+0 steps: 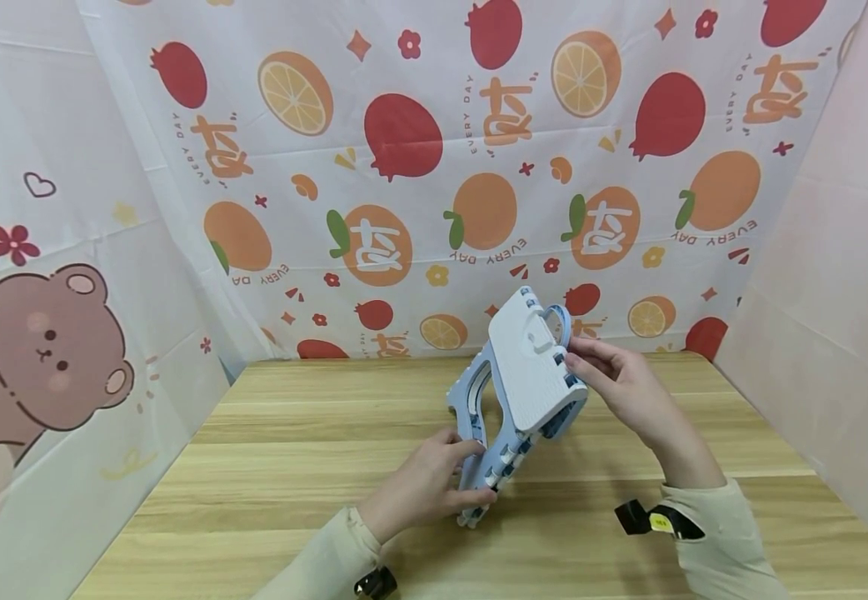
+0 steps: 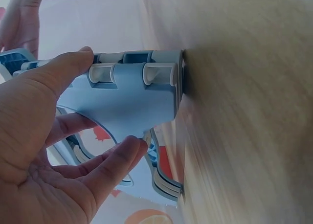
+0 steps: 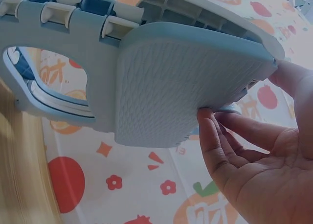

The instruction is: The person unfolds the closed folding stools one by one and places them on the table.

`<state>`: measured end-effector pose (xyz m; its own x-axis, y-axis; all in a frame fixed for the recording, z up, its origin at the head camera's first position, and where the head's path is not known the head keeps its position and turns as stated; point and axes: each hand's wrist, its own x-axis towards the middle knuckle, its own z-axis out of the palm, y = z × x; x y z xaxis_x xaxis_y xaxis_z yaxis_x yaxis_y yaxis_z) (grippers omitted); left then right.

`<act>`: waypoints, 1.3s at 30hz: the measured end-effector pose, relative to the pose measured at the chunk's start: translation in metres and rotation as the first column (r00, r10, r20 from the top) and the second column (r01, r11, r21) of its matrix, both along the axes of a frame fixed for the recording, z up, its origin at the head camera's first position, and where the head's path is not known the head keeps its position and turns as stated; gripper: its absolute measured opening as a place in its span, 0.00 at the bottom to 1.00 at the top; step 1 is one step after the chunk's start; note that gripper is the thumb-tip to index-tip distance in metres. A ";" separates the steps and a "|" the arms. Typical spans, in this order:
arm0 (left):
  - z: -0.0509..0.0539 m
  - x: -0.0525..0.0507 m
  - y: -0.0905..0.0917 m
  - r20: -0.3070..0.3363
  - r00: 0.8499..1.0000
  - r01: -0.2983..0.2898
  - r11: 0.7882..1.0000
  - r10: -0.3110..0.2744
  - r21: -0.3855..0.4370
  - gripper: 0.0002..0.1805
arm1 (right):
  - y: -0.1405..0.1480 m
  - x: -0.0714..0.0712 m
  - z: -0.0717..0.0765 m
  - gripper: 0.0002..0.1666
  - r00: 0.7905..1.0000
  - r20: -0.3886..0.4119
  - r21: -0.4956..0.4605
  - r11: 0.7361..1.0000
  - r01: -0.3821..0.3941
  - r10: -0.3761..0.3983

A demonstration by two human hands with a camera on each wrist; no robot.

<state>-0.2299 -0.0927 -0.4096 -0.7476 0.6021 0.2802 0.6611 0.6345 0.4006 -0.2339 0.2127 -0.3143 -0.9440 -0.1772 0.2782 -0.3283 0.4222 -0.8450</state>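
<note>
A blue and white folding stool [image 1: 535,367] is tilted on the wooden table, its white textured panel facing up and its hinged blue legs partly folded. My left hand [image 1: 430,483] grips the blue leg part low on its left; in the left wrist view the thumb of that hand [image 2: 54,136] lies on the hinged edge and fingers pass by the oval opening. At the upper right edge, beside the handle loop [image 1: 558,325], my right hand [image 1: 621,383] pinches the panel. The right wrist view shows the stool's panel [image 3: 166,82] between thumb and fingers of that hand [image 3: 259,155].
The wooden table [image 1: 291,433] spreads beneath both forearms. Behind it hangs a fruit-print cloth [image 1: 404,208], with a bear-print cloth [image 1: 52,350] at the left and a pale cloth [image 1: 839,333] at the right. Black straps [image 1: 674,522] are on the wrists.
</note>
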 end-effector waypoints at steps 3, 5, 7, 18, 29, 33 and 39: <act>-0.001 0.000 0.001 0.014 1.000 0.007 1.000 -0.007 0.017 0.28 | -0.003 0.003 0.002 0.34 1.000 -0.003 -0.007 1.000 -0.008 0.008; -0.002 0.000 0.001 0.021 1.000 0.009 1.000 -0.010 0.027 0.29 | -0.004 0.005 0.002 0.33 1.000 -0.007 -0.015 1.000 -0.019 0.019; -0.003 0.000 0.002 0.025 1.000 0.009 0.999 -0.010 0.036 0.31 | -0.007 0.007 0.003 0.32 0.999 -0.019 -0.020 0.999 -0.030 0.029; -0.004 0.001 0.003 0.096 0.995 0.025 0.995 -0.034 0.091 0.32 | -0.018 0.011 0.002 0.29 0.991 -0.104 -0.025 0.996 -0.087 0.084; -0.009 0.000 0.006 0.112 0.992 0.038 0.992 -0.052 0.124 0.28 | -0.030 0.009 -0.003 0.29 0.966 -0.183 -0.021 0.982 -0.187 0.180; -0.010 -0.001 0.006 0.128 0.990 0.039 0.990 -0.056 0.138 0.28 | -0.035 0.008 -0.006 0.30 0.957 -0.198 0.020 0.977 -0.212 0.212; -0.012 -0.002 0.007 0.108 0.992 0.047 0.988 -0.063 0.149 0.28 | -0.043 0.008 -0.012 0.33 0.947 -0.193 0.048 0.966 -0.254 0.258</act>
